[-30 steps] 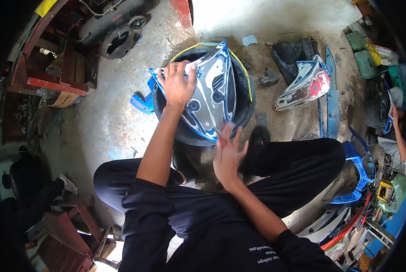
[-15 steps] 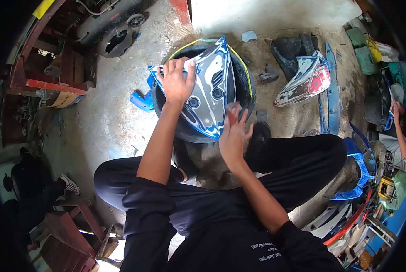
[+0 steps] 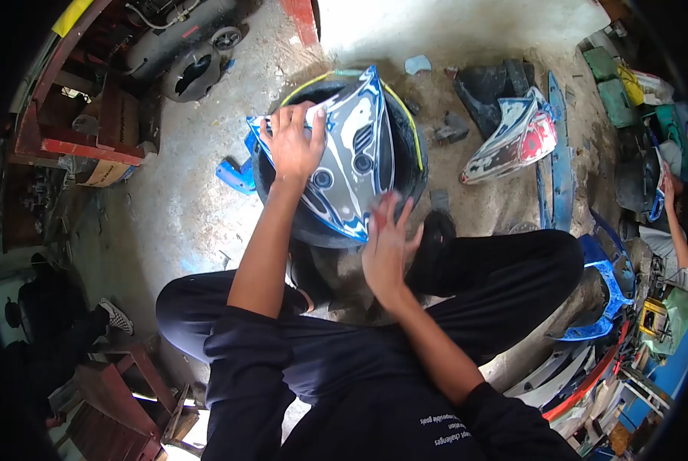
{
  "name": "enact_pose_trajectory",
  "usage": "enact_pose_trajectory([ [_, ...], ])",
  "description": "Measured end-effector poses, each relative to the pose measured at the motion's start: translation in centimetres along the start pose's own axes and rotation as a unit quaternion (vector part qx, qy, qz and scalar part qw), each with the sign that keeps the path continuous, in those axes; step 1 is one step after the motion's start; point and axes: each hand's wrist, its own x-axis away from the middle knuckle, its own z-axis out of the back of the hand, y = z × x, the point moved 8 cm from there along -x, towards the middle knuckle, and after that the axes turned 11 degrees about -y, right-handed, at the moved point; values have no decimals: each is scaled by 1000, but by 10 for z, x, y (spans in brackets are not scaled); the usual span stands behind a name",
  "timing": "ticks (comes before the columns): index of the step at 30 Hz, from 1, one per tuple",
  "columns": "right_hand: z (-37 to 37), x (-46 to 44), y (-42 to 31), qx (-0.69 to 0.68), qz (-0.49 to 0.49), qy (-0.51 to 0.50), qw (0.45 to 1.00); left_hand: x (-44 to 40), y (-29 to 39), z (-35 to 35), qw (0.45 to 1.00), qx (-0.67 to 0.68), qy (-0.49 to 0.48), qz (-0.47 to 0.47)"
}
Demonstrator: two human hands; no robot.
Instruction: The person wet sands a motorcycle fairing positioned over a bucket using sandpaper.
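A pointed panel (image 3: 348, 165) with grey, white and blue patches rests across a round black tub (image 3: 415, 180) between my legs. My left hand (image 3: 294, 146) holds the panel at its upper left edge, fingers over its surface. Near the panel's lower tip, my right hand (image 3: 386, 246) presses a small reddish piece (image 3: 382, 211) against the right edge; the piece is blurred. A yellow-green hose (image 3: 405, 115) curves along the tub's rim.
A red and white panel (image 3: 513, 146) and long blue strips (image 3: 563, 169) lie to the right. A blue part (image 3: 235, 175) sits left of the tub. At the far right shows another person's arm (image 3: 676, 223); a red wooden frame (image 3: 90, 147) stands left.
Over the last second my right hand moved up along the panel's edge with the reddish piece, then back down. My left hand kept its place on the panel. The view shifted slightly.
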Motion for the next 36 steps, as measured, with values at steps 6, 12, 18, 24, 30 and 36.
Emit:
enact_pose_trajectory([
  [6,0,12,-1,31,-9,-13,999,2,2,3,1000,2,-1,2],
  [12,14,-36,-2,28,-12,34,999,4,1,1,1000,-13,8,-6],
  [18,-1,17,-3,7,28,17,999,-1,2,2,1000,-7,-14,7],
  [24,-1,-12,4,44,3,14,999,3,1,1,1000,-14,0,1],
  [30,8,-25,2,35,8,47,998,2,4,3,1000,-5,0,1],
  [36,-7,4,1,76,35,15,996,0,3,2,1000,-3,7,0],
])
